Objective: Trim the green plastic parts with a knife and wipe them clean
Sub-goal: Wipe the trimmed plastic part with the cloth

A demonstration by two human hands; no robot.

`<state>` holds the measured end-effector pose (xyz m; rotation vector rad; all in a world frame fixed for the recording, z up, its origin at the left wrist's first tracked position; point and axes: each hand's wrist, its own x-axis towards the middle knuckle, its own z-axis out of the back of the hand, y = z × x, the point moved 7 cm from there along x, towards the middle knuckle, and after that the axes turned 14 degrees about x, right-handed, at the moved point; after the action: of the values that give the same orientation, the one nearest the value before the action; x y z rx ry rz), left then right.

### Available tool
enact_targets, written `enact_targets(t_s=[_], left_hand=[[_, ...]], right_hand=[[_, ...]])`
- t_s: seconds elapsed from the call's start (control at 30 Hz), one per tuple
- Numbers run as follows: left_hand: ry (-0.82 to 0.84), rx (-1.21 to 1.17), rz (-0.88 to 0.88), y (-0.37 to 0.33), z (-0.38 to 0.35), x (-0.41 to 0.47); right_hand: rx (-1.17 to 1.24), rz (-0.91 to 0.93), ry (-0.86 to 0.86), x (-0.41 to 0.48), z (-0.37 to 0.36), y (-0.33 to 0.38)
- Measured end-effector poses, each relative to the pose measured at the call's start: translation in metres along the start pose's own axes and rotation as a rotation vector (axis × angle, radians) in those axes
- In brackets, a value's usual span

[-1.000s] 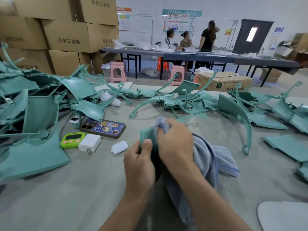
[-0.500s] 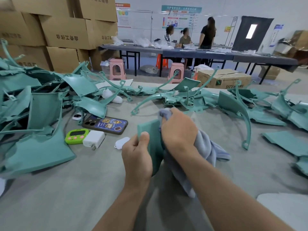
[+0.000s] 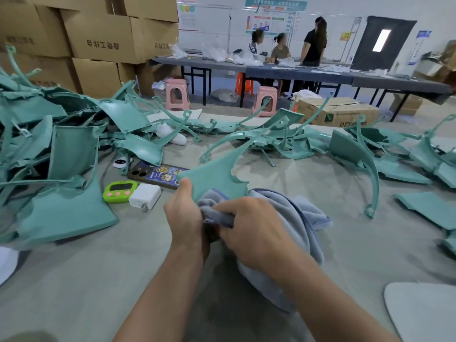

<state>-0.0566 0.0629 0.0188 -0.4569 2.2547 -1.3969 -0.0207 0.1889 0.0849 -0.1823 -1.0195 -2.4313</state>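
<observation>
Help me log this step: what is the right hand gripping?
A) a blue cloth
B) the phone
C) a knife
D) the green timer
A: the right hand is curled round the bunched blue cloth, against the green part that the left hand holds.
</observation>
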Motion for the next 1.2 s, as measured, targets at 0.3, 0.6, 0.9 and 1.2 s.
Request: enact_targets(t_s=[0.3, 0.6, 0.9, 1.2], left_hand=[[0.033, 0.017, 0.104, -0.005, 0.007, 0.001], [0.178, 0.277, 0.0, -0.003, -0.016, -0.013], [0.146, 1.063, -0.751, -0.019, -0.041, -0.052], [0.388, 1.11, -1.033, -0.003, -0.061, -0.082]], right_hand=[[-0.436, -0.461, -0.67, -0.044, 0.097, -0.083], [0.222, -0.154, -0.67, -0.046, 0.078, -0.05], [0.769, -0.378, -0.527, -0.036, 0.045, -0.087], [1.471, -0.447, -0.308, -0.031, 0.035, -0.083]])
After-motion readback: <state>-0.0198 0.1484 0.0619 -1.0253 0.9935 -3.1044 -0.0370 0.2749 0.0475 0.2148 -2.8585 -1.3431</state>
